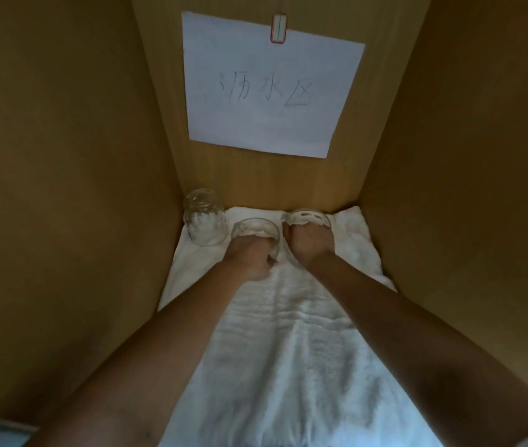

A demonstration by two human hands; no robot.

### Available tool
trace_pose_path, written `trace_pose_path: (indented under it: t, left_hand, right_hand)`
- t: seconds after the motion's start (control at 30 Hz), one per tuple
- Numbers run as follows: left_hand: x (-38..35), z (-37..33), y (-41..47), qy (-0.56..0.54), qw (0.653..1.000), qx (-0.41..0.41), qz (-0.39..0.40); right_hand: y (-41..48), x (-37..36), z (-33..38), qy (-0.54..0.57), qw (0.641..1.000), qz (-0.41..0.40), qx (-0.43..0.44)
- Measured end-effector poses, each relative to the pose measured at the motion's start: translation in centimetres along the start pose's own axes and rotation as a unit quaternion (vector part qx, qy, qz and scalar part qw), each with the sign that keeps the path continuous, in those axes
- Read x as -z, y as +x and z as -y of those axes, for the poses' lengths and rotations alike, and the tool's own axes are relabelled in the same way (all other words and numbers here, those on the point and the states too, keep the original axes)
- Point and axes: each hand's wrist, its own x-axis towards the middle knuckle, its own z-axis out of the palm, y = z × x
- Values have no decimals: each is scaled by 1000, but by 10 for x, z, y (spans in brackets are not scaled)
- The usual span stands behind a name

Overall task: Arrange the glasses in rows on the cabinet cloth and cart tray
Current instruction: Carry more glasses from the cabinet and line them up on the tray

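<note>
Glasses (pixel 205 221) along far edge of cloth (pixel 288 333)

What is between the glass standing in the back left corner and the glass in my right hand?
The glass that the left hand grips lies there, as the head view shows.

We look into a tan wooden cabinet (pixel 346 179), its left wall (pixel 62 156) and right wall (pixel 466 156) dimly lit. On the back panel (pixel 256 179) hangs a white paper sheet (pixel 272 124) with handwritten characters, under a red-edged clip (pixel 279 28).
</note>
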Motion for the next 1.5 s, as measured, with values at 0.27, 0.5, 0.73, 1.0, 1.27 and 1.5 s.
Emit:
trace_pose_path:
  t: [0.27, 0.5, 0.73, 1.0, 1.27, 1.5]
  left_hand:
    - [7, 24, -4, -107, 992, 27, 65]
    - [-6, 1, -16, -3, 1000, 10, -28]
    - [-20, -6, -52, -22, 998, -2, -61]
    - [-26, -17, -126, -39, 988, -129, -72]
    - [-20, -63, -178, 18, 964, -264, 9]
    - [-30, -133, -229, 60, 941, -334, 15]
  right_hand:
    - [-11, -4, -20, -100, 990, 28, 96]
    - [-3, 0, -9, -98, 990, 82, 61]
    - [-81, 4, 8, -53, 990, 91, -95]
    - [-182, 24, 32, 4, 973, 44, -228]
    - [-286, 51, 30, 40, 956, 4, -289]
    - [-365, 73, 7, 91, 932, -97, -338]
